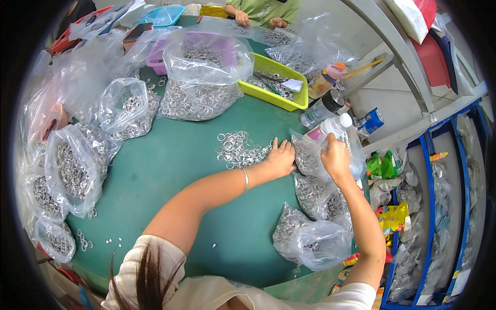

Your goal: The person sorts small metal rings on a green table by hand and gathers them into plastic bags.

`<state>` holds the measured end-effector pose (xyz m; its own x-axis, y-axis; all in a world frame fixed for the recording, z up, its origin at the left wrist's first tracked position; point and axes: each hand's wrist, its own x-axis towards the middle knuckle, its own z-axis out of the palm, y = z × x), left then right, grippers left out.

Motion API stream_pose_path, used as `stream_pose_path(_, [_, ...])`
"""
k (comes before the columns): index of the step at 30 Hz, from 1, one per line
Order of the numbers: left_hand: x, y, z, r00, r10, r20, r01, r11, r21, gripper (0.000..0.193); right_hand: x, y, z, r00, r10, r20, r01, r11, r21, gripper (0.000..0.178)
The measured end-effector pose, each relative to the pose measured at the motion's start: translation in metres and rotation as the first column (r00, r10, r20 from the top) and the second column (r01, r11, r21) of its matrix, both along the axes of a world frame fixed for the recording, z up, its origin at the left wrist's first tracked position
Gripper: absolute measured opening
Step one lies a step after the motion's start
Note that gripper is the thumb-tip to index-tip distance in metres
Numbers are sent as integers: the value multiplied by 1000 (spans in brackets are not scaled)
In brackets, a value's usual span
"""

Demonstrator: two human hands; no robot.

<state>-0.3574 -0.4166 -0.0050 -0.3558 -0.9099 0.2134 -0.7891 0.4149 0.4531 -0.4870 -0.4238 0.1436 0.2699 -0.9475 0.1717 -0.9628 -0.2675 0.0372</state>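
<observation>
Silver rings [237, 150] lie loose on desk [155, 170]; clear bag [308, 159] nearby, toward right edge. Left hand [282, 157] spread, grasping nothing evident, between them. Right hand [336, 157] clenched, seemingly on bag's rim. Risk: slack rim folding inward may scatter rings toward right edge.

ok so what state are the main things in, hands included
Left hand, fingers spread beside the rings
Right hand, fingers curled, grip unclear
Rings, loose in a pile
Green basket, uncovered, holding rings
Purple basket, holding rings
White bottle, capped
Clear jar, dark lid on
Lower-right bag, open, holding rings
</observation>
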Motion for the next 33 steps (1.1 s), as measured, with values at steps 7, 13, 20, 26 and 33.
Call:
stream_pose_path(7, [19, -1, -9, 995, -41, 86, 61, 967, -246, 33, -1, 1, 7, 1000, 2, 20, -2, 1000, 8, 27])
stream_pose_path(13, [57, 36, -2, 942, -172, 289, 219, 965, -141, 40, 4, 7, 0, 999, 27, -18, -27, 1000, 14, 28])
stream_pose_path(20, [116, 91, 10, 984, -131, 118, 144, 984, -105, 30, 32, 34, -3, 931, 118, -344, -97, 992, 79, 39])
stream_pose_path(26, [178, 33, -4, 953, 192, -234, -184, 981, 52, 38, 94, 34, -36, 832, 550, 75, -548, 793, 265, 54])
stream_pose_path(33, [169, 7, -18, 970, -87, -226, 101, 994, 50, 33, 130, 21, -142, 959, -122, 256, 15, 924, 382, 60])
